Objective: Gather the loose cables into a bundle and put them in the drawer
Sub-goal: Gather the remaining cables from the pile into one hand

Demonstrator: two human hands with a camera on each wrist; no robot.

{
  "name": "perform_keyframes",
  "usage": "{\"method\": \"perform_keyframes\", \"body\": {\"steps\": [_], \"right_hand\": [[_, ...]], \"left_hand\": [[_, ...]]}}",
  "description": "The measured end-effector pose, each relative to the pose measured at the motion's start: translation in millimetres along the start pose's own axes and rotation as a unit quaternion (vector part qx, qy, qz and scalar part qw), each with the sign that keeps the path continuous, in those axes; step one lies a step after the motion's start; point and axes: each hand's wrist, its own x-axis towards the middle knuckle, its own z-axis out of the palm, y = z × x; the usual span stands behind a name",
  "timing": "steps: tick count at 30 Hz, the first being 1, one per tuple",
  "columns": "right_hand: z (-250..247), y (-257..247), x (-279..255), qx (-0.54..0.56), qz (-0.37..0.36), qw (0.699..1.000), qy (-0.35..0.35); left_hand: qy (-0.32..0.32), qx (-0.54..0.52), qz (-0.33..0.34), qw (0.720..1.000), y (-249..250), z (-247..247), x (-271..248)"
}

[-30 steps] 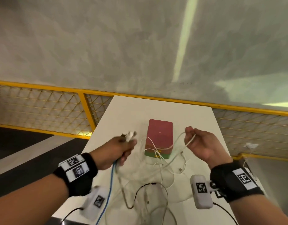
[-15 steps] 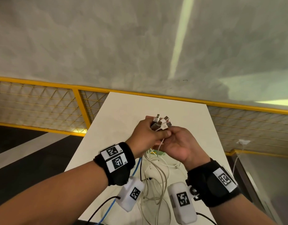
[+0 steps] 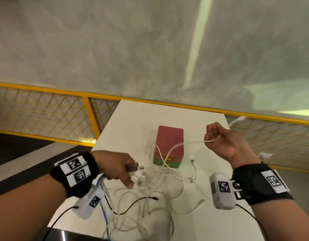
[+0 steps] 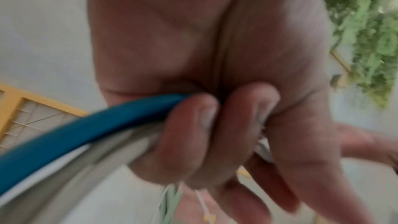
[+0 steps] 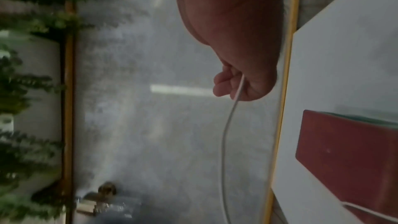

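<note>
My left hand (image 3: 123, 168) grips a bunch of cable ends, their plugs (image 3: 139, 172) poking out toward the right; a blue cable (image 3: 105, 213) and grey ones trail down from the fist (image 4: 202, 142). Raised to the right of the box, my right hand (image 3: 215, 136) pinches one white cable (image 3: 178, 146), whose end flies past it; the same white cable (image 5: 228, 122) hangs from the curled fingers (image 5: 228, 84). Loose white and black cables (image 3: 150, 199) lie tangled on the white table (image 3: 129, 122). A small red-topped drawer box (image 3: 169, 141) stands mid-table, its drawers closed.
A yellow mesh railing (image 3: 45, 108) runs behind the table, with grey floor beyond. The table's left edge drops to a dark floor (image 3: 19, 146). Another white cable end (image 3: 195, 164) lies right of the box.
The hands were together above the box, holding the plug ends. Now they have parted: the left dropped low left with the bunch, the right swung up right, drawing one white cable out.
</note>
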Motion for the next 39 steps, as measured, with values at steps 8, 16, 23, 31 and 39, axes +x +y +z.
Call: {"method": "perform_keyframes", "body": {"steps": [8,16,23,31,39], "right_hand": [[11,64,-9,-0.12,0.072,0.988,-0.072],[-28,78,-23,-0.477,0.177,0.842,-0.179],[-100,105,8,-0.879,0.153,0.38,-0.244],[-150,95,67,-0.881,-0.065,0.468,0.042],[-183,131,110,-0.876,-0.025,0.481,0.042]], "left_hand": [[0.347,-0.341,0.209,0.848,86,-22,15],[0.362,-0.323,0.2,0.851,103,4,43],[0.401,-0.42,0.203,0.789,87,-19,32],[0.353,-0.464,0.215,0.783,81,-20,26],[0.306,-0.493,0.234,0.78,71,-15,33]]}}
